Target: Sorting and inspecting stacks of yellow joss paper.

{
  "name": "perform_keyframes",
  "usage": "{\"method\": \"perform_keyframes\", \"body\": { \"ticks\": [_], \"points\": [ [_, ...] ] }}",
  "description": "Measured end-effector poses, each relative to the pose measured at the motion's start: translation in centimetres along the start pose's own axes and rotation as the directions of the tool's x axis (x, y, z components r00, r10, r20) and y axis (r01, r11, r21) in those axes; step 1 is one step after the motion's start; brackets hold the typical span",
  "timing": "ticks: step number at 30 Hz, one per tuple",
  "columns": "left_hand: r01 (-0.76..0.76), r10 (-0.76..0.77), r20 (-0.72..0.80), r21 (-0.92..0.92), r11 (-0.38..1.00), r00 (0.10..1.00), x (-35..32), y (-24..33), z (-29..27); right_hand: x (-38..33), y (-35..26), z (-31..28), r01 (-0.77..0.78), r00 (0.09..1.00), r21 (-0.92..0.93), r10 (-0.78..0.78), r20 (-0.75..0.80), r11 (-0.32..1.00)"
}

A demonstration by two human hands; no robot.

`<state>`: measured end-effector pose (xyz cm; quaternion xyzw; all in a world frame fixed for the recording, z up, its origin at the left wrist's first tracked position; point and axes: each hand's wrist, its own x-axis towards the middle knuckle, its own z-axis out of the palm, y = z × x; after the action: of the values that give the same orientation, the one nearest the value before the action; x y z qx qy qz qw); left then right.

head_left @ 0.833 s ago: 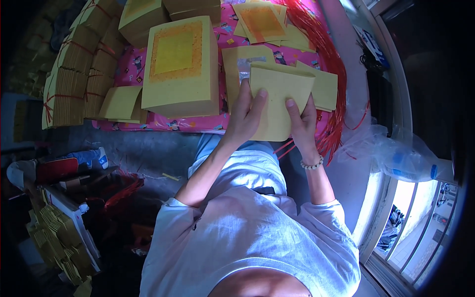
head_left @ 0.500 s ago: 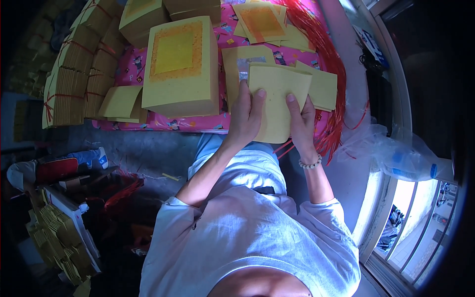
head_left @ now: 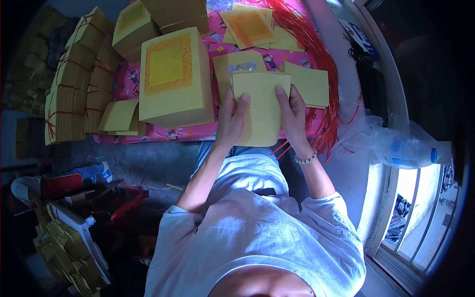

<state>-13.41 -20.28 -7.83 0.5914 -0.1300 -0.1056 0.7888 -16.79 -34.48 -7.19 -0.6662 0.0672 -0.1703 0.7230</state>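
Observation:
A small stack of yellow paper sheets [head_left: 262,109] is held upright before me, over the near edge of the table. My left hand [head_left: 233,116] grips its left side, thumb on the face toward me. On the opposite side my right hand [head_left: 295,116], with a beaded bracelet at the wrist, holds it the same way. The fingers behind the paper are mostly hidden. Beyond it lies another yellow sheet [head_left: 223,64] with a silvery patch. To the right of my right hand are more plain yellow sheets [head_left: 309,86].
A tall block of yellow paper [head_left: 173,106] with an orange-bordered square on top stands left of my hands. Tied bundles [head_left: 71,99] line the far left. Red strands [head_left: 326,74] run down the right side of the pink patterned tabletop [head_left: 131,79]. A barred window [head_left: 420,213] is at right.
The paper has turned a little, so its top edge is now nearly level. Both hands still hold its sides. The whole view has shifted slightly.

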Motion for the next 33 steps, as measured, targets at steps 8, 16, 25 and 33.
{"method": "perform_keyframes", "body": {
  "ticks": [8, 16, 25, 33],
  "points": [
    [0.062, -0.063, 0.066, 0.015, 0.998, 0.996, 0.3, -0.4, -0.5, 1.4, 1.4, -0.5, 0.052, 0.995, 0.008, -0.051, -0.08, 0.999],
    [0.169, -0.17, -0.001, 0.114, 0.979, 0.985, 3.1, -2.4, -1.9, 2.4, 0.0, -2.4, -0.415, 0.906, -0.139, 0.422, 0.025, 0.899],
    [0.251, -0.257, 0.028, 0.137, 0.958, 0.966, 3.2, -2.8, -1.8, 1.8, 2.4, -2.3, -0.115, 0.988, -0.132, 0.128, 0.091, 0.985],
    [0.194, -0.201, 0.044, 0.13, 0.972, 0.979, 2.7, -2.9, -2.1, -0.2, 1.5, -2.7, -0.246, 0.945, -0.152, 0.272, 0.182, 0.957]
  ]
}}
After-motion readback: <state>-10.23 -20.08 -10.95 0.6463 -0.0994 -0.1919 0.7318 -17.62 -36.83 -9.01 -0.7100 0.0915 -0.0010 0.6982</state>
